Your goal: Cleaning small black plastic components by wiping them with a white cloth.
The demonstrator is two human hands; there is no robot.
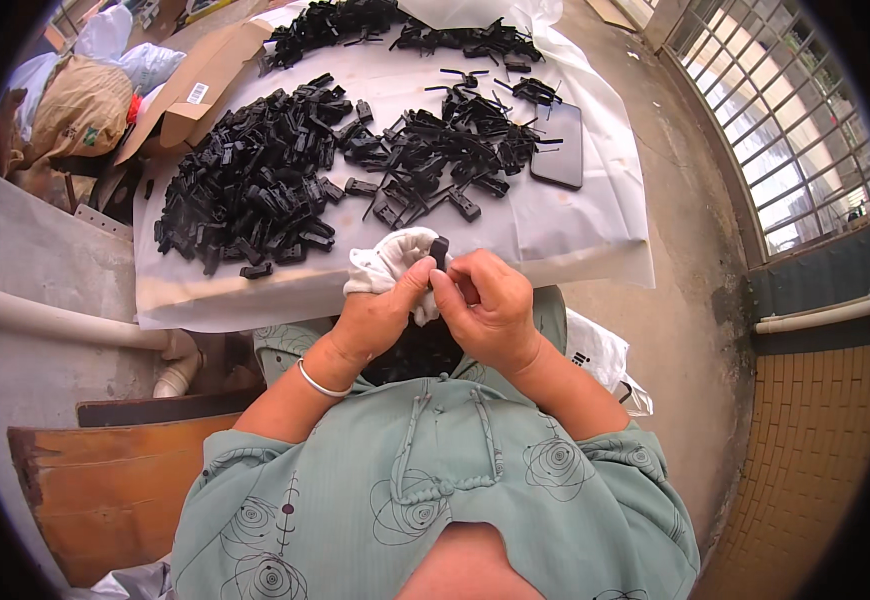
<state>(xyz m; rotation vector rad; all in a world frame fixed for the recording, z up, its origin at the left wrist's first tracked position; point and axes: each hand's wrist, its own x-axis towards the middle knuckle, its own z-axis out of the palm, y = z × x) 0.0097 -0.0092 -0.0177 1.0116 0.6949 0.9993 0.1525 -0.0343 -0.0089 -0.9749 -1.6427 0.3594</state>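
Note:
Close to the table's front edge, my left hand point(380, 318) is closed on a white cloth point(385, 258) and a small black plastic part point(439, 250) that stands up from it. My right hand point(488, 303) meets it there, thumb and fingers pinched at the lower end of the same part. Whether the right fingertips also grip something smaller is hidden. Beyond my hands lies a large heap of black plastic parts point(255, 180) on the left. Another pile of black parts with thin prongs point(455, 140) spreads across the middle.
White sheeting point(595, 225) covers the table. A dark phone point(558, 150) lies at its right side, and more black parts point(335, 30) sit at the far edge. An opened cardboard box point(200, 85) and bags point(85, 115) are at the left. A barred window point(775, 110) is on the right.

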